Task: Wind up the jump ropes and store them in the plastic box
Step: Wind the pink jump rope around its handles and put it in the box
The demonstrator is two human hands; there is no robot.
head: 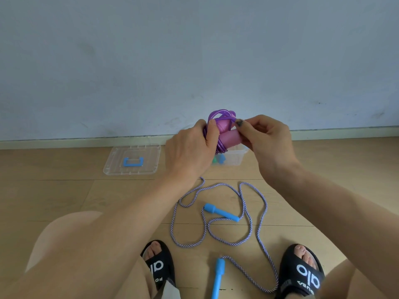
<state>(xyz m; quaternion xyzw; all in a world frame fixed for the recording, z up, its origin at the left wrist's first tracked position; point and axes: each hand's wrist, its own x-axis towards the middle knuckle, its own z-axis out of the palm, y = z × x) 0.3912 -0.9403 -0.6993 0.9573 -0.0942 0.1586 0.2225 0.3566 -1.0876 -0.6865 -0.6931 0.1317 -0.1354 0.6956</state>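
I hold a purple jump rope (222,117) with pink handles (230,138) up in front of me, its cord coiled around the handles. My left hand (192,149) grips the bundle from the left. My right hand (263,137) pinches a loop of the purple cord at the top right. Behind the bundle stands the clear plastic box (236,156), mostly hidden, with something green and blue inside. On the floor below lies a second rope (244,199), striped purple and white, spread out in loose loops, with one blue handle (221,212) in the middle and another blue handle (218,277) near my feet.
The clear lid (132,160) with a blue handle lies flat on the wooden floor to the left of the box. A pale wall with a skirting board runs right behind. My feet in black slides (158,266) and my knees frame the bottom of the view.
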